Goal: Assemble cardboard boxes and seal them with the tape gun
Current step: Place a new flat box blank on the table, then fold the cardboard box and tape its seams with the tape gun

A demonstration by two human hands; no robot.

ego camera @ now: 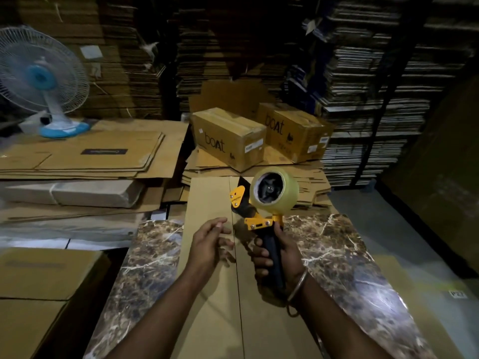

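A plain brown cardboard box [207,294] lies on a marble-patterned table [344,257], its two top flaps meeting in a seam down the middle. My right hand [274,257] grips the black handle of a yellow tape gun [261,203], held upright above the box with its roll of clear tape on top. My left hand [210,242] hovers just left of the seam with its fingers loosely spread and holds nothing.
Two sealed "boat" boxes [230,138] [295,130] stand on flattened cartons behind the table. Flat cardboard sheets [85,154] pile up at the left under a blue and white fan [44,81]. Tall stacks of cartons [363,86] fill the back.
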